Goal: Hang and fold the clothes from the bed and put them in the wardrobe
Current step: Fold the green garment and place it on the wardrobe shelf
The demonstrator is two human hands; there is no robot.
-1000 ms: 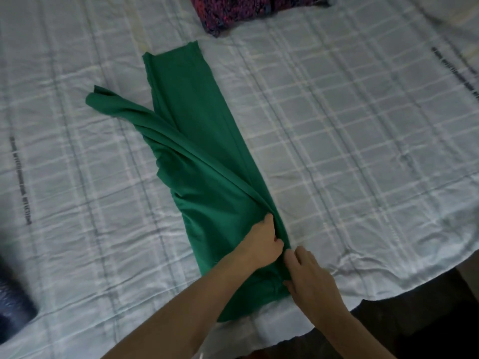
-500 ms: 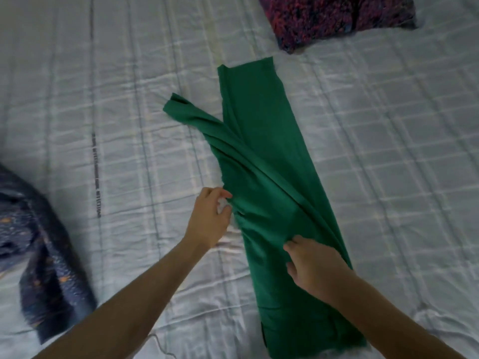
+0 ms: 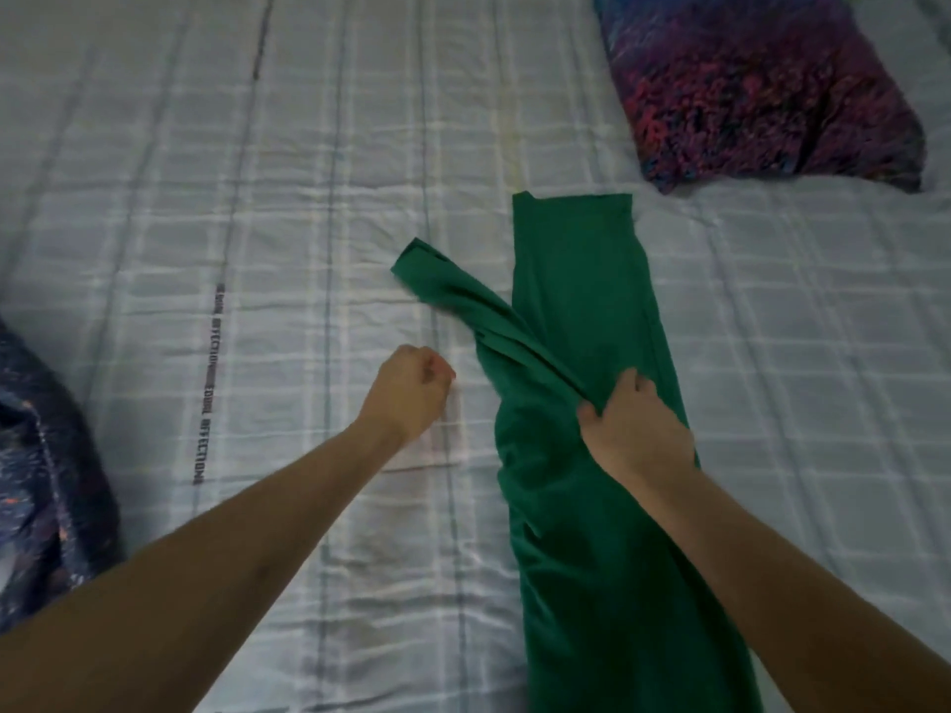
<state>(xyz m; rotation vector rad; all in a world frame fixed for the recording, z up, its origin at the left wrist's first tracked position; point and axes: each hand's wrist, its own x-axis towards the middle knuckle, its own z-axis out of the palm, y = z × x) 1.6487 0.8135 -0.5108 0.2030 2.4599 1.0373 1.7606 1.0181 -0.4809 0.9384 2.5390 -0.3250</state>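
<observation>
A green garment (image 3: 581, 301) lies folded into a long strip on the checked bedsheet (image 3: 288, 208), running from the near edge toward the far side. One sleeve sticks out to the left near its far end. My right hand (image 3: 635, 434) pinches the raised fold of the sleeve where it crosses the strip. My left hand (image 3: 409, 388) hovers over the sheet just left of the garment, fingers curled, holding nothing that I can see.
A purple and red patterned cloth (image 3: 761, 90) lies at the far right of the bed. A dark blue patterned garment (image 3: 46, 486) lies bunched at the left edge. Bare sheet stretches between the two.
My left hand has let go of the garment's left edge and pulled away leftward. My right hand has moved up the strip and taken hold of the sleeve fold.
</observation>
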